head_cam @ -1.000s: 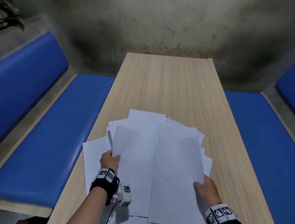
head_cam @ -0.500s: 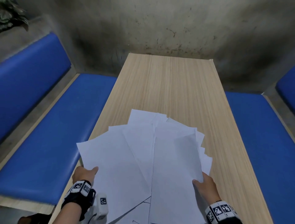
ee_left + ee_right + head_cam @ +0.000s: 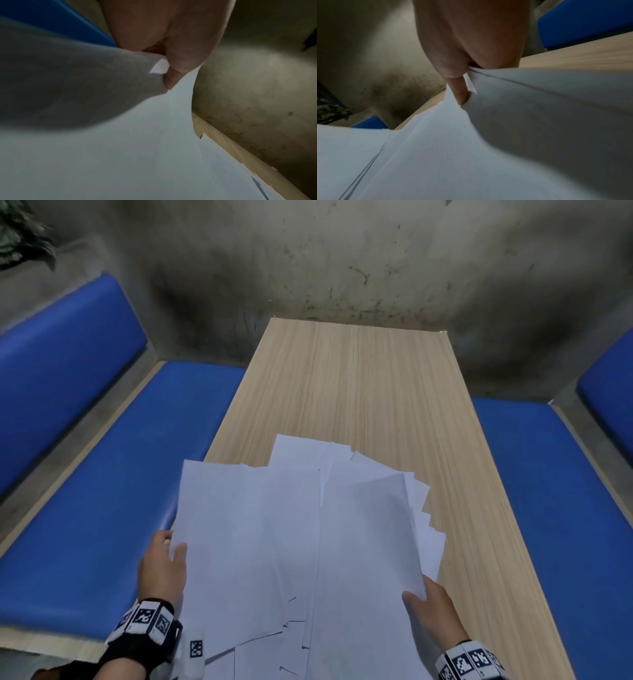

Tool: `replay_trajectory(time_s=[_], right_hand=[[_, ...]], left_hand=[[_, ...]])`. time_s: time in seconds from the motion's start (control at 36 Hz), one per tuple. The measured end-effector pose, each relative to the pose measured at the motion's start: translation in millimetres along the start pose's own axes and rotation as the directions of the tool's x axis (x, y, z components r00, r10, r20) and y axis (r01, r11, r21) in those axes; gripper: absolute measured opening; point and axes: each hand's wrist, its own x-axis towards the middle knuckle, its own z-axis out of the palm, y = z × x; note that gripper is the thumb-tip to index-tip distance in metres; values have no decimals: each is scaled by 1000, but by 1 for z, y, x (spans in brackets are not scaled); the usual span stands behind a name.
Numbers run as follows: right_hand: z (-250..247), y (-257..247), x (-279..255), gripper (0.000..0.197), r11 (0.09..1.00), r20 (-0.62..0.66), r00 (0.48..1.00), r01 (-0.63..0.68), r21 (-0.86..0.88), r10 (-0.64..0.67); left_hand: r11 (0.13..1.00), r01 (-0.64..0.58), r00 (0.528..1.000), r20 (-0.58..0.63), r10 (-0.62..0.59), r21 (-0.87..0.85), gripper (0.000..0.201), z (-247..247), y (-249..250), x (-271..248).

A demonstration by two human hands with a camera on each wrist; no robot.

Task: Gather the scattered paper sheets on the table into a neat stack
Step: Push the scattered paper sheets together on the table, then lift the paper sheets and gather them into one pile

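The left hand (image 3: 163, 568) pinches the left edge of a raised sheet (image 3: 236, 549), thumb on top. The loose pile of paper sheets (image 3: 346, 508) fans unevenly over the near end of the wooden table (image 3: 359, 378). The right hand (image 3: 433, 607) pinches the pile's right edge.

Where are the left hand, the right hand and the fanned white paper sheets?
left hand (image 3: 161, 570), head view, back of the hand.
right hand (image 3: 435, 607), head view, back of the hand.
fanned white paper sheets (image 3: 363, 542), head view, face of the top right sheet.
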Motion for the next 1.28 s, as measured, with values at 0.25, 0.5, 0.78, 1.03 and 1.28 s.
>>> replay_trajectory(time_s=[0.25, 0.5, 0.78, 1.03, 1.28], right_hand=[[4, 8, -7, 15, 1000, 30, 1000, -2, -31, 3], [5, 10, -7, 16, 1000, 20, 1000, 2, -13, -2], [6, 16, -3, 16, 999, 24, 999, -44, 3, 44], [8, 21, 1, 14, 996, 17, 997, -81, 37, 80], [8, 26, 4, 14, 993, 17, 995, -103, 50, 102]], left_hand=[[977, -214, 977, 1, 214, 10, 20, -37, 31, -9], [885, -455, 890, -17, 456, -98, 21, -61, 74, -11], [809, -511, 843, 15, 538, -291, 34, -69, 114, -22], [752, -399, 858, 76, 508, -524, 19, -56, 139, -17], [772, -137, 863, 307, 401, -621, 20, -19, 139, -42]])
